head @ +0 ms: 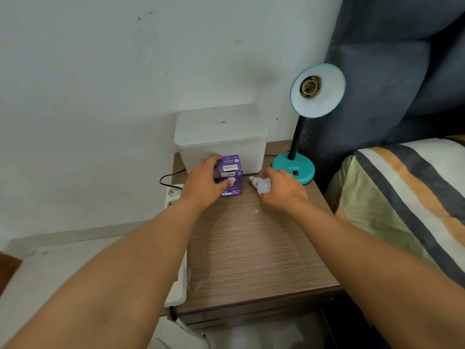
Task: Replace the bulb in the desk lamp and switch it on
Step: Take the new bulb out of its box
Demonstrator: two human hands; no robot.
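A teal desk lamp stands at the back right of the wooden bedside table. Its shade tilts toward me and the socket in it is empty. A purple bulb box stands upright near the table's middle back, and my left hand grips its left side. A white bulb lies on the table just right of the box, screw base pointing left. My right hand wraps around its globe. A black switch sits on the lamp base.
A translucent white lidded container stands behind the box against the wall. A white power strip with a black cable lies off the table's left edge. A bed with a striped cover and a dark blue headboard is at the right.
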